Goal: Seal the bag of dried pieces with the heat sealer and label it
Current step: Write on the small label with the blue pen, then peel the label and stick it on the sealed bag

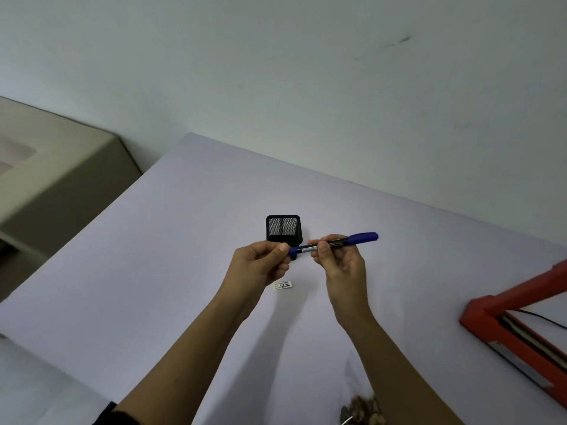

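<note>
A blue marker pen [337,241] is held level above the table between both hands. My right hand [339,262] grips its barrel near the middle. My left hand [264,262] pinches its left end, which is hidden under the fingers. Below the hands a small white label [283,284] with writing lies flat on the table. The bag of dried pieces [365,407] shows only partly at the bottom edge, behind my right forearm. The red heat sealer [503,320] sits at the right edge with its arm raised.
A black mesh pen holder [283,227] stands on the white table [153,286] just behind the hands. A beige cabinet [55,179] lies to the left beyond the table's edge. A wall runs behind the table.
</note>
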`<act>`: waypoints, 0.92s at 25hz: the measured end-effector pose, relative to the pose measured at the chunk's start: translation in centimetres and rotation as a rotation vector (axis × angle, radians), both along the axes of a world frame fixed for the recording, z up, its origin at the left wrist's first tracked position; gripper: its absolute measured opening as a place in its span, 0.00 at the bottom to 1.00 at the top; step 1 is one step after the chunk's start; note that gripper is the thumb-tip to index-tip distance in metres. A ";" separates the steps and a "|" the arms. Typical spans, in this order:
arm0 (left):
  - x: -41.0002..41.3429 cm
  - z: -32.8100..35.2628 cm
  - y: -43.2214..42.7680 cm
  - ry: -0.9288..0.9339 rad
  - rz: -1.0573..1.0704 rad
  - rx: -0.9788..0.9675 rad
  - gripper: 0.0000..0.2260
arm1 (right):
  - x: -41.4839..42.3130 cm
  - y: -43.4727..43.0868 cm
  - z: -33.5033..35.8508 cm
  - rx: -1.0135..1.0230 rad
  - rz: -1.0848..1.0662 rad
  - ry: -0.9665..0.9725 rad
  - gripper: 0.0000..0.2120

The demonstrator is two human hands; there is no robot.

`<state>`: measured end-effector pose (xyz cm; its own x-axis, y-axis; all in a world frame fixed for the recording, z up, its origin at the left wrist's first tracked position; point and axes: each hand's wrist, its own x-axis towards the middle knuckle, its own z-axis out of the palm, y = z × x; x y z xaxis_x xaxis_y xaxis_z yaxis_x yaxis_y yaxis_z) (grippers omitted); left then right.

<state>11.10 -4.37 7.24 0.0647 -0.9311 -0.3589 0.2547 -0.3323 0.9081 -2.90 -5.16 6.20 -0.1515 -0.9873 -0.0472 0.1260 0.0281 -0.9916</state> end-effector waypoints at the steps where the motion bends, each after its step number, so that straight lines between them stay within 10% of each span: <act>1: 0.0 0.0 0.0 0.024 0.011 0.013 0.06 | 0.1 -0.1 0.0 -0.012 -0.007 0.015 0.07; 14: 1.7 -2.2 -3.1 0.135 0.108 0.108 0.06 | -0.8 -4.9 0.1 0.038 0.063 -0.039 0.02; 20: 3.5 -6.9 -7.8 -0.758 0.000 0.048 0.09 | 0.3 -9.4 -2.3 -0.101 0.048 0.492 0.01; 23: 2.8 -8.8 -9.2 -0.919 -0.183 0.083 0.14 | 1.8 -11.2 -4.7 -0.094 0.178 0.715 0.05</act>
